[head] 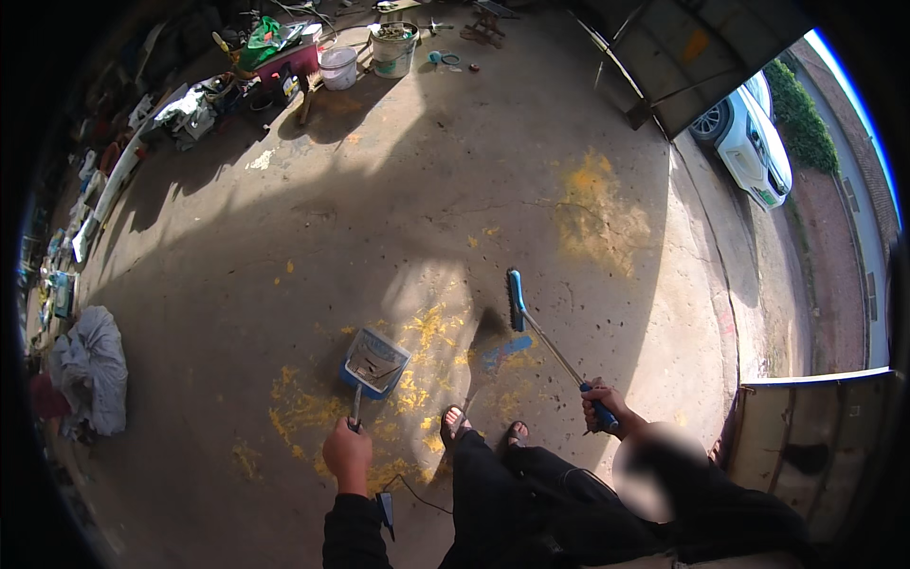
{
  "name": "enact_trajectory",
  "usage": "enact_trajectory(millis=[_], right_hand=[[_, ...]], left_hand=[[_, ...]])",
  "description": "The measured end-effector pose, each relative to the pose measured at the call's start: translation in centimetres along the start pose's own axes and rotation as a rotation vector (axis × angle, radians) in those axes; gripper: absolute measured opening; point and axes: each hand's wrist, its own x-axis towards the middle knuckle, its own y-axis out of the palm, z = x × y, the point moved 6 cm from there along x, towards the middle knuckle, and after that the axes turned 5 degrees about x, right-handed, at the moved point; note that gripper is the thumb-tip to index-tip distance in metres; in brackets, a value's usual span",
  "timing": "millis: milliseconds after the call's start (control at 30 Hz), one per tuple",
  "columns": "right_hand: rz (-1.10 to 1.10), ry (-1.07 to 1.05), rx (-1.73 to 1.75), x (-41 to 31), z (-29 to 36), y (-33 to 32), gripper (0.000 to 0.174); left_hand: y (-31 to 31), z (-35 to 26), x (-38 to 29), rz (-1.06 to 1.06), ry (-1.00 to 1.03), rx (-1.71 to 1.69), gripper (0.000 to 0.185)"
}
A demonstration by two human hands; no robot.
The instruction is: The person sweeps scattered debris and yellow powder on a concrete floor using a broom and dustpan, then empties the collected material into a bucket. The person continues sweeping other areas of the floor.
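Observation:
My left hand (348, 455) grips the handle of a blue dustpan (377, 363), which has grey dirt in its pan. In my right hand (606, 410) is the blue grip of a long-handled brush (517, 288) with a metal shaft. Its blue head with dark bristles points away from me, to the right of the dustpan and apart from it. The brush casts a shadow on the concrete floor (341, 270); whether its bristles touch the floor I cannot tell. Yellow paint stains (419, 384) lie around the dustpan and my sandalled feet (455, 419).
A white sack (96, 366) stands at the left. White buckets (393, 57) and piled clutter (192, 107) line the far left side. At the right, an open metal door (704, 57) and another metal panel (803, 441) flank the doorway, with a white car (753, 142) outside.

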Motion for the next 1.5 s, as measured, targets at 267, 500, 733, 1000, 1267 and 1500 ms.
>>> enact_trajectory(millis=[267,500,733,1000,1267,1500], right_hand=[[-0.206,0.250,-0.037,3.2,-5.7,-10.8,0.015],[0.100,-0.060,-0.586,15.8,-10.3,-2.1,0.008],[0.200,-0.081,-0.175,13.7,-9.3,23.3,0.018],[0.408,0.118,0.233,13.6,-1.8,29.4,0.025],[0.395,0.116,0.373,8.7,7.4,13.0,0.012],[-0.046,0.061,0.168,8.3,13.9,-2.4,0.011]], left_hand=[[-0.8,-0.3,2.3,0.007,0.029,-0.016,0.022],[-1.3,0.0,1.9,0.004,0.012,-0.040,0.024],[-0.9,-1.5,1.3,-0.007,0.003,0.049,0.024],[-1.6,-1.2,0.5,-0.096,0.030,0.063,0.025],[0.4,2.2,-0.5,-0.126,-0.064,-0.130,0.021],[2.5,4.7,-0.1,-0.099,-0.226,-0.314,0.022]])
